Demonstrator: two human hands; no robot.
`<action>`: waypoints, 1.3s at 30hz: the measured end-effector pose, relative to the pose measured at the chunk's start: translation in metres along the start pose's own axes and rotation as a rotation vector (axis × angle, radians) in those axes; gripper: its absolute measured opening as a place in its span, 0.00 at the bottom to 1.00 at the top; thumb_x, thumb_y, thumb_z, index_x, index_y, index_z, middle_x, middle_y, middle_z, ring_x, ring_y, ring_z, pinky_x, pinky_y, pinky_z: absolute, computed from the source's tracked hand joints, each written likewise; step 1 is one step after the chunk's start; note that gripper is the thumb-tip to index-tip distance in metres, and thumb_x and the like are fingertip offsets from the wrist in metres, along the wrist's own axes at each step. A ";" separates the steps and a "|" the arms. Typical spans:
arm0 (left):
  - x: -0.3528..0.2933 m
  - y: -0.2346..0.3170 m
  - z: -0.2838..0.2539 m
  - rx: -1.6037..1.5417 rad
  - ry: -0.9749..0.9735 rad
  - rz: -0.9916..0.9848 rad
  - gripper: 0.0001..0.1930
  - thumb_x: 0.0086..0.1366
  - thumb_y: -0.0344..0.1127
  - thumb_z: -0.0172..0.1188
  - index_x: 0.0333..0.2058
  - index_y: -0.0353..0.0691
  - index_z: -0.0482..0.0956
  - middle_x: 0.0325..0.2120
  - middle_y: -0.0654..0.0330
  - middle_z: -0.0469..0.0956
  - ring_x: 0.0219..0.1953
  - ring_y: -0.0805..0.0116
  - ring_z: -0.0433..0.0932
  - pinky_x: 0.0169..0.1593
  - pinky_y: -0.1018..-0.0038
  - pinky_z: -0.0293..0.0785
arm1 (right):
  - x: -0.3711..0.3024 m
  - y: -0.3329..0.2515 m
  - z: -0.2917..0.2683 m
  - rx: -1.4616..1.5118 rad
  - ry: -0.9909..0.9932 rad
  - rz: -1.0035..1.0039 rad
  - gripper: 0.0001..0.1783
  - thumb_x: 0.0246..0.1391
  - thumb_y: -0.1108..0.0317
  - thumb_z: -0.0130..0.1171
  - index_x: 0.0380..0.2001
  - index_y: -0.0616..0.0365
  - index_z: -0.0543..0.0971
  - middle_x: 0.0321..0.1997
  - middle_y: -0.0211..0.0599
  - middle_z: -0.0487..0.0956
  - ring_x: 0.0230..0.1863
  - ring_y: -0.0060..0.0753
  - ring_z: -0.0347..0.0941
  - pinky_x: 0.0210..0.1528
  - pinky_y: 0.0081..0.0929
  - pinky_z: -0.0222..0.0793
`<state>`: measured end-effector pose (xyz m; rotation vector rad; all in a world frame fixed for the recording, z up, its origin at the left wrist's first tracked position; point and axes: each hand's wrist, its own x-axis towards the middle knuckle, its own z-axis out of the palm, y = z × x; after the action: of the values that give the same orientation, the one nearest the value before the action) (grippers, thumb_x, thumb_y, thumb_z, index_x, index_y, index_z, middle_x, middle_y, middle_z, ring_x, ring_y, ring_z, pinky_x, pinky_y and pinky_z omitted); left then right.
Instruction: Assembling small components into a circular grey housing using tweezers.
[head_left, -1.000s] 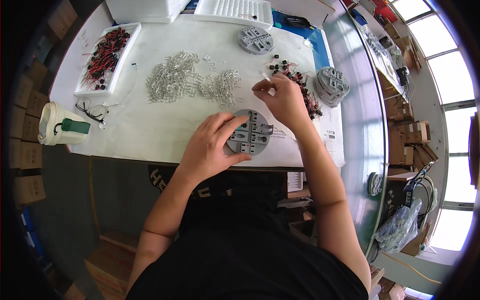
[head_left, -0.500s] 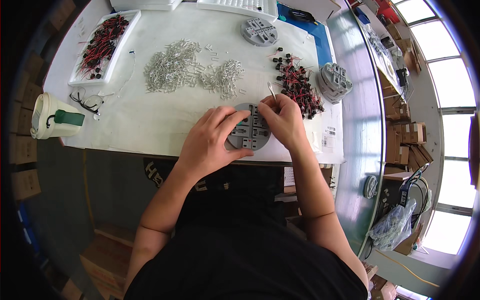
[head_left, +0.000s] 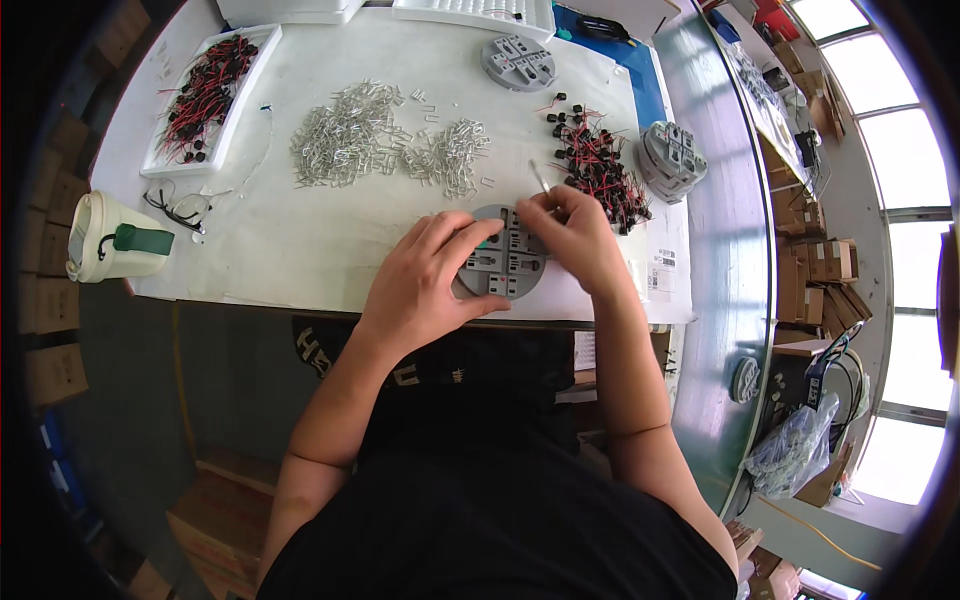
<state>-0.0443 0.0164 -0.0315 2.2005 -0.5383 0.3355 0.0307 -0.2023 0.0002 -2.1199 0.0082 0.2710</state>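
Observation:
A round grey fixture (head_left: 510, 285) with slots and small dark parts in it lies near the table's front edge. My left hand (head_left: 420, 275) grips it from the left, thumb on its near rim and fingertips on its far part. Over its right side is my right hand (head_left: 575, 232), fingers pinched round a thin silvery tool (head_left: 541, 177) that sticks out away from me. The tool's other end is hidden by the fingers. Beyond the hands lie a small pile of clear U-shaped pieces (head_left: 447, 155) and several black parts with red wires (head_left: 600, 175).
A larger heap of clear pieces (head_left: 345, 135) is further left. A white tray (head_left: 262, 65) holds more wired parts. Glasses (head_left: 185, 212) and a cream container (head_left: 90, 240) stand at the left. Other round fixtures (head_left: 518, 62) sit at the back, with a stack of them (head_left: 672, 165) at right.
My right hand has shifted slightly right, and the tool now leans further left. My left hand keeps its hold on the fixture, which stays almost in place.

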 end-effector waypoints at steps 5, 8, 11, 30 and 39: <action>0.004 0.000 0.000 -0.024 -0.011 -0.004 0.42 0.46 0.46 0.86 0.61 0.44 0.80 0.53 0.57 0.77 0.54 0.52 0.78 0.58 0.59 0.78 | 0.003 0.008 0.002 -0.113 -0.001 -0.105 0.19 0.56 0.58 0.74 0.32 0.69 0.85 0.27 0.46 0.84 0.28 0.33 0.80 0.34 0.33 0.75; 0.006 0.000 0.000 -0.019 -0.017 -0.003 0.42 0.45 0.46 0.86 0.61 0.44 0.80 0.53 0.57 0.77 0.54 0.52 0.78 0.58 0.59 0.78 | 0.008 0.013 -0.004 -0.018 -0.050 -0.066 0.17 0.59 0.61 0.73 0.33 0.68 0.85 0.27 0.36 0.82 0.28 0.22 0.75 0.32 0.27 0.71; 0.009 0.001 0.000 0.000 -0.013 0.013 0.41 0.49 0.46 0.84 0.62 0.45 0.79 0.52 0.58 0.76 0.54 0.54 0.78 0.57 0.59 0.78 | 0.006 0.014 -0.004 -0.033 -0.061 -0.091 0.15 0.61 0.63 0.71 0.34 0.68 0.85 0.27 0.31 0.82 0.29 0.18 0.73 0.32 0.25 0.70; 0.029 -0.001 -0.001 -0.176 -0.046 -0.162 0.27 0.57 0.29 0.80 0.57 0.37 0.84 0.49 0.57 0.79 0.50 0.63 0.81 0.55 0.69 0.78 | 0.004 0.014 -0.009 0.042 -0.108 -0.135 0.13 0.61 0.65 0.72 0.35 0.68 0.85 0.29 0.28 0.81 0.30 0.15 0.72 0.33 0.23 0.70; 0.027 0.000 0.001 -0.232 -0.040 -0.272 0.27 0.57 0.27 0.79 0.56 0.37 0.84 0.48 0.58 0.80 0.49 0.64 0.81 0.54 0.70 0.78 | 0.005 0.016 -0.010 0.123 -0.123 -0.082 0.11 0.57 0.69 0.73 0.34 0.67 0.85 0.29 0.26 0.82 0.31 0.14 0.72 0.34 0.20 0.70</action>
<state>-0.0209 0.0084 -0.0210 2.0248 -0.2781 0.0794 0.0361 -0.2183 -0.0090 -1.9734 -0.1311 0.3426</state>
